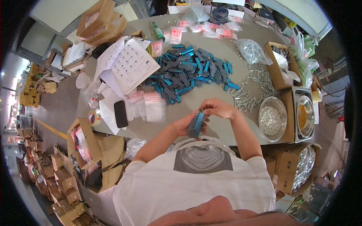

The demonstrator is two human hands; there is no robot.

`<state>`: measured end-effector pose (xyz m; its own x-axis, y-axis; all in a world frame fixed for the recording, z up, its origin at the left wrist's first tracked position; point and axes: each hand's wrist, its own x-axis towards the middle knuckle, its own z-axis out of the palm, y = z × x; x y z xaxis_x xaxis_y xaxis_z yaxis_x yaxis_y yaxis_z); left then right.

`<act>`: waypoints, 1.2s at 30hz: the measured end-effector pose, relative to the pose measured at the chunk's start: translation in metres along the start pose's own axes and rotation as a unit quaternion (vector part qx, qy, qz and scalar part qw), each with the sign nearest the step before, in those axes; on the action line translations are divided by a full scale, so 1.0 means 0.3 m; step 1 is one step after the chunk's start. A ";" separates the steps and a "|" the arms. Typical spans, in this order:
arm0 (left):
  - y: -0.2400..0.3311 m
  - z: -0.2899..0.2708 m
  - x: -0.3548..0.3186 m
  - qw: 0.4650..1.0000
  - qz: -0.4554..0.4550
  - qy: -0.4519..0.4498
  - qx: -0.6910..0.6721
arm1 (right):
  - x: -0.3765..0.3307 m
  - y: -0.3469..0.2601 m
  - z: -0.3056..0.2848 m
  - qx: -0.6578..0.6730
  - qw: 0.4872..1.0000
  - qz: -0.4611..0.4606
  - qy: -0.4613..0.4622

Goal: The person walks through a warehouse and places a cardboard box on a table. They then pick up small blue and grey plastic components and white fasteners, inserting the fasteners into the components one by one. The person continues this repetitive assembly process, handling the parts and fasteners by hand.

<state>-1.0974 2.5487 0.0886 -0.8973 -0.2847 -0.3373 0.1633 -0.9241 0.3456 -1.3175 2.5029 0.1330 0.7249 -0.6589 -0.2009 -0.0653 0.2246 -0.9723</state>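
Close to my body, over the table's front edge, my left hand point(182, 125) is closed around a grey and blue plastic part point(197, 125) that stands roughly upright. A clear bag may cover it; I cannot tell. My right hand point(218, 109) is closed too, its fingertips pinched at the top of that part, and what they grip is too small to make out. Beyond both hands lies a heap of similar grey and blue plastic parts point(184, 75). To its right, many metal screws point(260, 81) are spread on the table.
On the right stand a steel bowl of white pieces point(270, 119), a bowl of orange-brown bits point(302, 116) and a cardboard box point(277, 62). A phone point(120, 114), small clear bags point(154, 107) and printed sheets point(132, 64) lie left. A green bottle point(158, 32) is farther back.
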 end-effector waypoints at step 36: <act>-0.223 0.141 -0.014 0.927 0.247 0.275 0.060 | -0.275 0.485 -0.298 -0.627 0.639 0.147 0.420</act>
<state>-1.1219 2.6226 0.1039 -0.3745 -0.7838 -0.4955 0.4226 -0.6199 0.6611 -1.4479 2.5257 -0.0025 -0.0353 -0.9920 0.1208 -0.9944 0.0228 -0.1035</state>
